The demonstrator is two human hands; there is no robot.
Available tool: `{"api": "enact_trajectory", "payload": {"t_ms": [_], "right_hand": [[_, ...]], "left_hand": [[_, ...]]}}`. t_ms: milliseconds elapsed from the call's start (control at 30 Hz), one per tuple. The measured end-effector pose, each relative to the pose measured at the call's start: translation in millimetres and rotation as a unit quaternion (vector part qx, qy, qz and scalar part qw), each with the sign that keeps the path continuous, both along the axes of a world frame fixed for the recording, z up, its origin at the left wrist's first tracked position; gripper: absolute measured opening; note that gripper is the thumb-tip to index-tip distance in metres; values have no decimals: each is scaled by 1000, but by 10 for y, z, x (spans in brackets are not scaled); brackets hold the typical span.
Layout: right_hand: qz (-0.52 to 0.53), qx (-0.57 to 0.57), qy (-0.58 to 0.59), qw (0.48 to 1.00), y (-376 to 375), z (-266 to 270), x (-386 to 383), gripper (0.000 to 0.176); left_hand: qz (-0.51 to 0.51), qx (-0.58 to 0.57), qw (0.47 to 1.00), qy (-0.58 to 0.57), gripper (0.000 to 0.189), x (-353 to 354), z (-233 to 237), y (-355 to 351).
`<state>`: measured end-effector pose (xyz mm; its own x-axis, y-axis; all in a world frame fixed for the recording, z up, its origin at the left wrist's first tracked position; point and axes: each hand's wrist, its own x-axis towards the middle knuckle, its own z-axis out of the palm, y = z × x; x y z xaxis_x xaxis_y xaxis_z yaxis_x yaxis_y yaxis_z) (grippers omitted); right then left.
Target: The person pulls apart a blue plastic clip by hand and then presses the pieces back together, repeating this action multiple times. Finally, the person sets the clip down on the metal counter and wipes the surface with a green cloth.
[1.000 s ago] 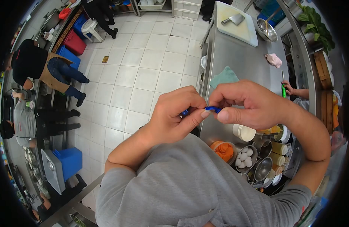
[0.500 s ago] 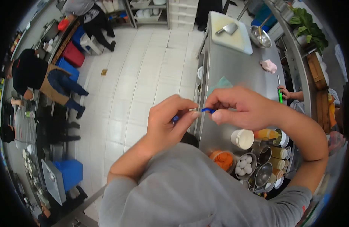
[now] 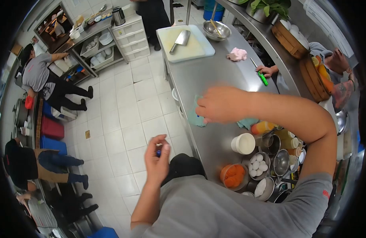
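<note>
My left hand point(image 3: 157, 160) is raised in front of my body above the floor, its fingers curled round a small blue object point(image 3: 158, 152) that mostly hides in the palm. Stretched over the steel counter point(image 3: 187, 81), my right hand point(image 3: 220, 105) is closed, and a bit of blue point(image 3: 198, 116) shows under its fingertips. What kind of thing the blue pieces are, I cannot tell. Below the right hand lies a pale green cloth point(image 3: 195, 119), partly covered by it. A second green cloth point(image 3: 247, 123) shows beneath the forearm.
A cleaver point(image 3: 180, 41) lies on the cutting board point(image 3: 204, 49). Pink meat point(image 3: 237, 54) sits near another person's hand point(image 3: 266, 71) with a green-handled tool point(image 3: 263, 78). Nearer me are a white tub point(image 3: 243, 143), a bowl of eggs point(image 3: 258, 165) and orange food point(image 3: 233, 175).
My hands were together at chest height with blue pieces between them. They have parted: the right has moved over the green cloth, the left has drawn back. The view has turned.
</note>
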<state>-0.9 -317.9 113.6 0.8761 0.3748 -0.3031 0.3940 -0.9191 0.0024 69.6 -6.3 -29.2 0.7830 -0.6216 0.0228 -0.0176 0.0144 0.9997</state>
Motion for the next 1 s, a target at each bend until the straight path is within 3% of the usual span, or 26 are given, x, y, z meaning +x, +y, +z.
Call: {"api": "enact_trajectory", "payload": {"t_ms": [100,233,333,400,467,600,700,900,933,1000], "right_hand": [[19,-10,7,1000,-68,-101,0,29],[16,-14,9,1000,-155,-129,-14,26],[13,-16,-23,1000,-211,-92,17,21],[-1,-10,-22,1000,-206,-51,5,18],[-16,25,-34,999,-223,-92,-18,16],[-8,-19,-14,1000,-235,-64,-34,17],[-48,15,-8,999,-304,-37,-28,14],[-173,152,43,972,-504,-24,102,11],[-186,123,44,974,-506,-5,134,11],[-191,48,37,980,-500,44,214,13]], "left_hand": [[-87,35,994,51,33,58,-413,-166],[-204,113,970,-73,31,189,-605,-526],[-237,129,948,-168,31,247,-865,-868],[-279,164,934,-150,49,303,-884,-1217],[-310,152,913,-217,60,423,-1148,-1688],[-387,208,832,-340,70,579,-1246,-2319],[-490,233,742,-394,67,602,-1989,-2484],[-604,177,697,-343,59,801,-1836,-2502],[-615,159,699,-329,58,904,-1774,-2551],[-599,135,756,-229,36,1228,-1458,-2513]]}}
